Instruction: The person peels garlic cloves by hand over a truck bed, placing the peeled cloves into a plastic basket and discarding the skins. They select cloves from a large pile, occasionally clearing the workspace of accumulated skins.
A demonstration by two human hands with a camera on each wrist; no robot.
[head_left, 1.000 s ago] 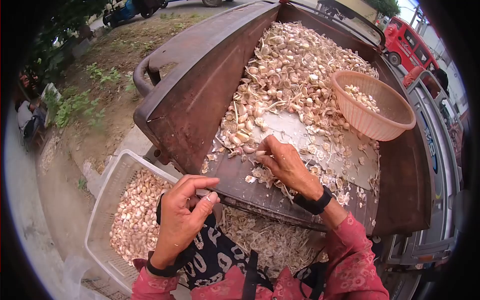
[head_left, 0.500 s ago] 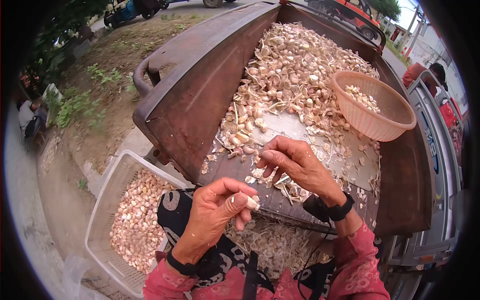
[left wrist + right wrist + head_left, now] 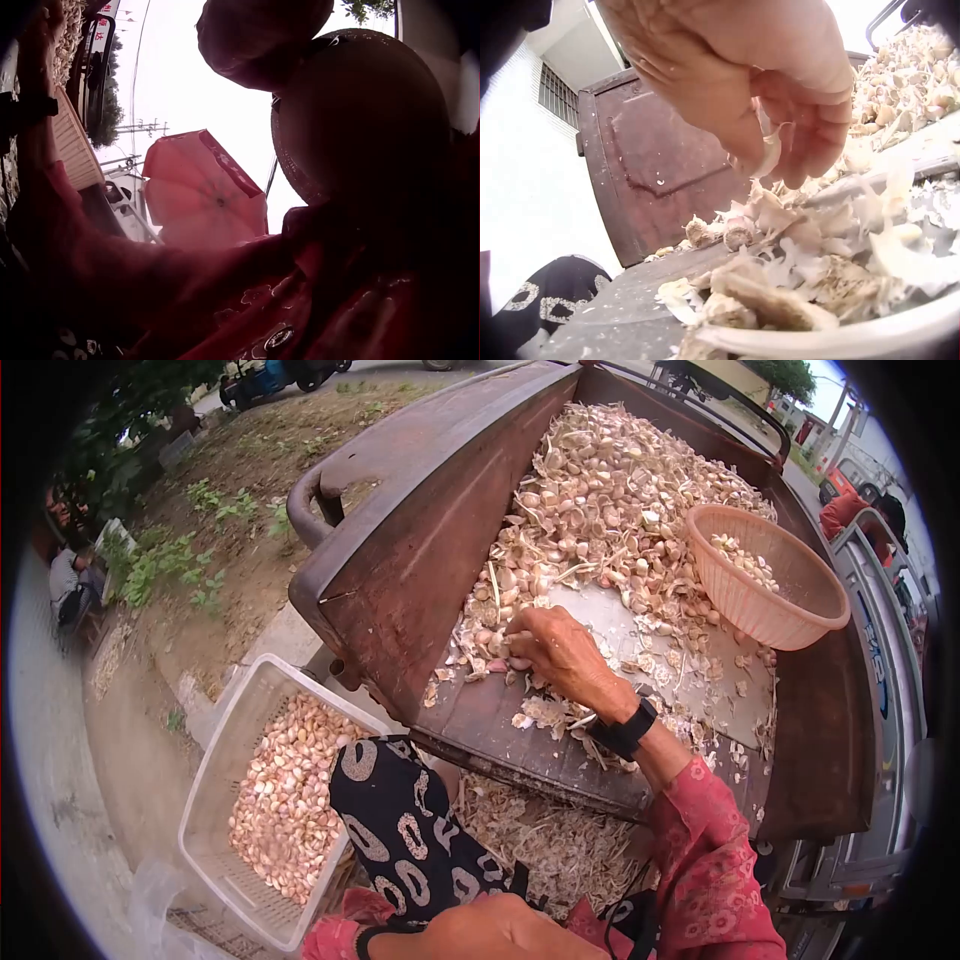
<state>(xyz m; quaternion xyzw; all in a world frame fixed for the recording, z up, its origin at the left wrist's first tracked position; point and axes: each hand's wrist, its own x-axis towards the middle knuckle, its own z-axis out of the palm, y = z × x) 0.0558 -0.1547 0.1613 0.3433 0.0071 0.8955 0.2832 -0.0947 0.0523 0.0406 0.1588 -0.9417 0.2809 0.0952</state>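
Note:
My right hand point(image 3: 565, 652) is over the near edge of the garlic heap point(image 3: 600, 510) on the metal bed. In the right wrist view the fingers and thumb of the right hand point(image 3: 742, 90) pinch a pale garlic clove point(image 3: 768, 155), above loose skins point(image 3: 780, 277). The left hand point(image 3: 490, 930) is at the bottom edge of the head view, close to the body, its fingers out of frame. A dark, blurred part of the left hand point(image 3: 262, 37) shows in the left wrist view; whether it holds anything is hidden.
A pink basket point(image 3: 805, 585) with some cloves stands at the bed's right side. Left of the knees is a white crate point(image 3: 215, 760) of cloves. The rusty side wall point(image 3: 420, 530) rises left of the heap. Skins litter the ground below.
The left hand, which held a clove before the bed's edge, has drawn back down toward the body. The right hand has moved up and left to the heap and now pinches a clove.

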